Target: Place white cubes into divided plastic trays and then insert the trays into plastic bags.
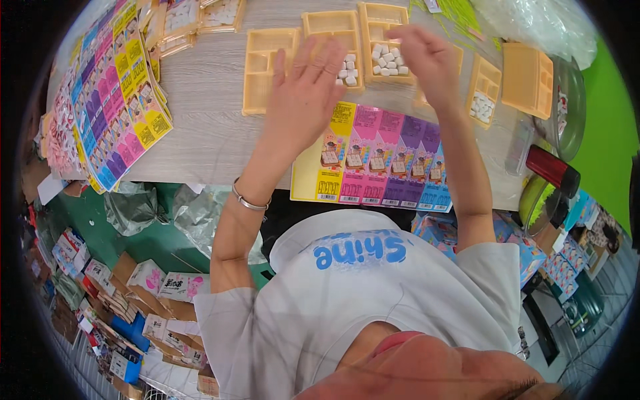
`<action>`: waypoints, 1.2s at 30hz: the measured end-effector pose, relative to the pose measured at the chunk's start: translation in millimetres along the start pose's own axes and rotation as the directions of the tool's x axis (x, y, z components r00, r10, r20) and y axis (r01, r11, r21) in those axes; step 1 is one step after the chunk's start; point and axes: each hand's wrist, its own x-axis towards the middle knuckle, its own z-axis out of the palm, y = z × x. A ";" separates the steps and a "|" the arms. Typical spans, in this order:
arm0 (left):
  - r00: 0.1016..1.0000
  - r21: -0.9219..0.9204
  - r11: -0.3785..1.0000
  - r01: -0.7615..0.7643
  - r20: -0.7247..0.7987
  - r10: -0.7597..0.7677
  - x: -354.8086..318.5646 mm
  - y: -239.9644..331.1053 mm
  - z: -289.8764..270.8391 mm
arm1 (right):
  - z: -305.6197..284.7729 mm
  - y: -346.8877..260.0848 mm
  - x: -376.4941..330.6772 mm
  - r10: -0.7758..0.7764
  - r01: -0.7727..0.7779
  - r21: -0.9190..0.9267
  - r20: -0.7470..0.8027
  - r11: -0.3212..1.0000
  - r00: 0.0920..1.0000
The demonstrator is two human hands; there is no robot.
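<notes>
My left hand point(308, 90) lies palm down with its fingers apart over a pale orange compartment tray point(331, 23), covering part of it. White pellets point(350, 69) show beside those fingers. Just left of this hand is another such tray point(256, 93), and no pellets show in its visible compartments. My right hand point(430, 65) has its fingers curled in at the right edge of a third tray point(384, 15), where white pellets point(389, 61) fill one compartment. Whatever the right fingers hold is hidden. Below both hands lies a colourful printed sheet point(380, 157).
Stacked printed sheets point(120, 93) cover the table's left side, near more filled trays point(220, 13). To the right are a smaller tray with pellets point(483, 100), a stack of trays point(527, 77), a clear round container point(572, 113) and a dark red object point(553, 167). Clear plastic point(540, 27) lies at the back right.
</notes>
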 end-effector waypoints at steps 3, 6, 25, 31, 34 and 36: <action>0.989 0.037 0.996 -0.078 0.131 0.073 0.8 7.6 4.6 | -34.3 7.0 -1.2 0.479 -0.494 0.817 0.321 0.295 0.817; 0.981 0.075 0.994 -0.075 0.182 0.061 -3.5 6.6 -1.0 | -32.5 -8.5 -7.7 0.690 -0.519 0.834 0.266 0.186 0.674; 0.996 -0.135 0.989 -0.058 -0.078 0.048 54.0 40.9 15.0 | -54.2 27.8 -23.7 0.216 -0.215 -0.025 0.084 0.976 0.973; 0.961 -0.070 0.963 -0.261 -0.114 0.252 68.2 40.9 35.9 | -46.6 16.9 -25.3 0.065 0.063 -0.543 0.213 0.837 0.975; 0.960 -0.019 0.960 -0.278 -0.024 0.277 69.9 41.1 32.9 | -51.1 27.1 -24.9 0.096 0.028 -0.456 0.246 0.890 0.965; 0.960 0.010 0.960 -0.281 0.012 0.281 69.9 38.6 32.0 | -52.1 30.8 -25.5 0.061 0.045 -0.391 0.255 0.919 0.965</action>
